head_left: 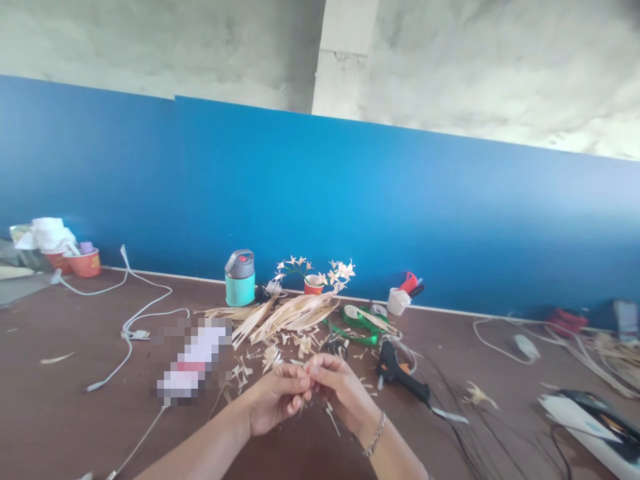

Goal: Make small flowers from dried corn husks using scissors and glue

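Observation:
My left hand and my right hand meet fingertip to fingertip above the near middle of the brown table. Both are closed in a pinch; whatever sits between the fingers is too small and hidden to make out. Just beyond them lie pale cut petal-like pieces and dark-handled scissors. Behind these is a heap of dried corn husks. Pale handmade flowers on stems rise from a red paper cup at the back. A black glue gun rests right of my right hand.
Green ribbon lies right of the husks. A teal bottle and a white cup stand by the blue partition. White cables run across the left side; a black-and-white device is at far right.

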Tool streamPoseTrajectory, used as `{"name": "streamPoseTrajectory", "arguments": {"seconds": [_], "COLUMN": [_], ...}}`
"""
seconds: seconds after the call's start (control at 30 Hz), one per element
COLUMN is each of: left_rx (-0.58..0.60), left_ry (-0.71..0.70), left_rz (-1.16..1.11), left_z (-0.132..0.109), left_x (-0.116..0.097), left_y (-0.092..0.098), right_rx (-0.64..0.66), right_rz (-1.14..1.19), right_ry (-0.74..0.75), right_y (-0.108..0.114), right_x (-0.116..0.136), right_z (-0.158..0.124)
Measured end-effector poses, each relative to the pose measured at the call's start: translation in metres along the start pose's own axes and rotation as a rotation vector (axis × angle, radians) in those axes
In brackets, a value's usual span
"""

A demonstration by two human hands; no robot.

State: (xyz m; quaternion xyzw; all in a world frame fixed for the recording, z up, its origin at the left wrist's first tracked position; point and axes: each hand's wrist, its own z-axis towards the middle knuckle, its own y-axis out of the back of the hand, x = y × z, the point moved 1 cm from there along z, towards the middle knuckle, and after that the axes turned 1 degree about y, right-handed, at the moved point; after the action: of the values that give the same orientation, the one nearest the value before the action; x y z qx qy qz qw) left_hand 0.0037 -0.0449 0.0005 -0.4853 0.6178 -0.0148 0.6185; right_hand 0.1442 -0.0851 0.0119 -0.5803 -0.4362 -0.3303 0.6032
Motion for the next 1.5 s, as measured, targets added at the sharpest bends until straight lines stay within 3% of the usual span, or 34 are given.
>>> {"name": "streamPoseTrajectory", "arguments": {"seconds": [0.23, 0.6, 0.8, 0.9, 1.33, 1.5], "left_rx": [0.0, -0.021, -0.105, -0.065, 0.06, 0.031], "left_ry": [-0.022, -0.067, -0.107, -0.127, -0.109, -0.086], "left_rz": [0.033, 0.098, 0.174, 0.24, 0.088, 0.074], "left_z": [-0.002, 0.001, 0.002, 0.003, -0.001, -0.001], "left_x": [-0.001, 0.0, -0.001, -0.004, -0.001, -0.002], "left_y": [-0.003, -0.001, -0.001, 0.002, 0.001, 0.0], "right_rx": [-0.005, -0.097, -0.142, -0.127, 0.006, 0.01], "right_rz": [-0.038, -0.28, -0.397, -0.423, -0.235, -0.154], "right_ry": [-0.003, 0.142, 0.161, 0.153, 0.137, 0.126], "right_y": [0.0, -0.001, 0.002, 0.003, -0.004, -0.004], "right_x": [0.0, 0.0, 0.002, 0.0, 0.01, 0.006], "right_z": [0.0, 0.006, 0.005, 0.006, -0.002, -0.002]}}
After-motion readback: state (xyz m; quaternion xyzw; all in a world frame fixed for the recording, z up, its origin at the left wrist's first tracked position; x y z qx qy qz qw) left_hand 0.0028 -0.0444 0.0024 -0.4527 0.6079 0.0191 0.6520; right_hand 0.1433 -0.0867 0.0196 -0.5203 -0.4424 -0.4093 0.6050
